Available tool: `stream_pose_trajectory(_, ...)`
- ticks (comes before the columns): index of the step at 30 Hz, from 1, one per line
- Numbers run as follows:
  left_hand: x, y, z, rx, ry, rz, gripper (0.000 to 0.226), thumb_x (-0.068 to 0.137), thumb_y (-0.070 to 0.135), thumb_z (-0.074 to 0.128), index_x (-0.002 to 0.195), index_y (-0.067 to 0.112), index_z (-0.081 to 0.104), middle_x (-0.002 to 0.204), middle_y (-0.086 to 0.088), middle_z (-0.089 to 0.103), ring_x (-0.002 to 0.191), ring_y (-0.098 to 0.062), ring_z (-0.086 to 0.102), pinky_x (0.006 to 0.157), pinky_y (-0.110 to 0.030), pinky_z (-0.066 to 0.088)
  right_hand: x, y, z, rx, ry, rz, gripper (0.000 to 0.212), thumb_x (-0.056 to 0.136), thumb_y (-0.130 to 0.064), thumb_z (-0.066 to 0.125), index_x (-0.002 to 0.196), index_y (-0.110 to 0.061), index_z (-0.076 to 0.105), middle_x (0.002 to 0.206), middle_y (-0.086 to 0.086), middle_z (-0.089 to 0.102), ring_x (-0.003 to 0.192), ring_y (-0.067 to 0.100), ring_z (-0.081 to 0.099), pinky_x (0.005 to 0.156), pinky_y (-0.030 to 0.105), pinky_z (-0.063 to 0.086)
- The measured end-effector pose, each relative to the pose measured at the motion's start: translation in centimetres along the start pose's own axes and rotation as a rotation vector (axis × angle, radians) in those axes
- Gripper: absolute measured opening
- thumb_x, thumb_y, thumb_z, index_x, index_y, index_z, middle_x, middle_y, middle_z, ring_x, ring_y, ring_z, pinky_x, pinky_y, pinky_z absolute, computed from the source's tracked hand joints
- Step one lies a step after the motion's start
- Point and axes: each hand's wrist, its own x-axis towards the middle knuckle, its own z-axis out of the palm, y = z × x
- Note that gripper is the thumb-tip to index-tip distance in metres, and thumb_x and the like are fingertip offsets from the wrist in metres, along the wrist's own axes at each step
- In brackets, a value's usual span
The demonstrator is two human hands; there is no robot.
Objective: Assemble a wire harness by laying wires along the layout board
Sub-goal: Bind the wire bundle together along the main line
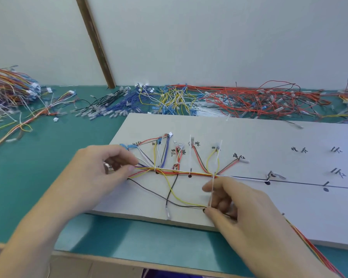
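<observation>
While my right hand (232,199) pinches the white cable tie (213,189) standing up from the wire bundle (181,172), my left hand (107,167) pinches that bundle's left end, I think. It runs left-right along the layout board (249,141).

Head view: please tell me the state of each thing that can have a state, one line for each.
Left hand: pinches the wire bundle at its left end.
Right hand: holds the white cable tie by its tail.
Wire bundle: laid along the board's black line, branches fanned up to pegs.
White cable tie: looped round the bundle, tail uncut.
Layout board: lying flat on the green table.
Loose wires: heaped, unsorted, behind the board.
</observation>
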Motion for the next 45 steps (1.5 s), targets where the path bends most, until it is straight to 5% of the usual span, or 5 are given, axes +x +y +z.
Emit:
stream_pose_trajectory(10, -2.1, -1.8, 0.9, 0.048, 0.038, 0.029, 0.031, 0.084, 0.006, 0.083, 0.080, 0.037, 0.079, 0.090, 0.015, 0.068, 0.066, -0.007, 0.057, 0.061, -0.008, 0.039, -0.5, 0.2, -0.3, -0.112, -0.055, -0.024, 0.024, 0.090, -0.033, 0.069, 0.074, -0.045, 0.055, 0.093, -0.018, 0.062, 0.093, 0.000, 0.053, 0.070, 0.013, 0.040)
stream_pose_trajectory(29, -1.3, -3.7, 0.6, 0.006, -0.017, 0.143, 0.043, 0.082, 0.004, 0.082, 0.090, 0.046, 0.078, 0.098, 0.012, 0.072, 0.062, -0.010, 0.051, 0.056, -0.016, 0.041, -3.2, 0.3, -1.2, -0.060, 0.052, -0.046, 0.006, 0.089, -0.033, 0.074, 0.094, -0.036, 0.076, 0.084, -0.018, 0.064, 0.076, -0.002, 0.059, 0.070, 0.013, 0.047)
stream_pose_trajectory(33, -0.8, -4.1, 0.6, 0.030, 0.069, 0.137, 0.038, 0.084, 0.008, 0.081, 0.096, 0.044, 0.078, 0.100, 0.016, 0.073, 0.067, -0.015, 0.047, 0.059, -0.020, 0.041, -3.9, 1.7, -4.4, 0.114, 0.285, -0.035, 0.016, 0.080, -0.039, 0.071, 0.095, -0.040, 0.077, 0.086, -0.019, 0.073, 0.065, 0.003, 0.067, 0.061, 0.008, 0.049)
stream_pose_trajectory(38, 1.3, -3.8, 0.9, -0.120, 0.209, -0.044, 0.023, 0.090, 0.028, 0.078, 0.103, 0.047, 0.075, 0.102, 0.023, 0.074, 0.087, -0.005, 0.069, 0.075, -0.023, 0.052, -2.9, 10.5, -12.4, 0.234, 0.585, 0.150, 0.071, 0.071, -0.089, 0.059, 0.111, -0.032, 0.075, 0.101, -0.012, 0.078, 0.091, 0.013, 0.074, 0.088, 0.033, 0.056)
stream_pose_trajectory(45, 4.9, -1.0, 3.7, 0.123, 0.082, -0.107, 0.031, 0.098, 0.038, 0.065, 0.128, 0.030, 0.069, 0.103, -0.007, 0.073, 0.092, -0.020, 0.067, 0.084, -0.037, 0.047, -0.1, 21.7, -16.8, 0.110, 0.642, 0.356, 0.020, 0.099, -0.033, 0.060, 0.109, -0.043, 0.074, 0.110, -0.023, 0.073, 0.110, 0.006, 0.066, 0.096, 0.022, 0.050)
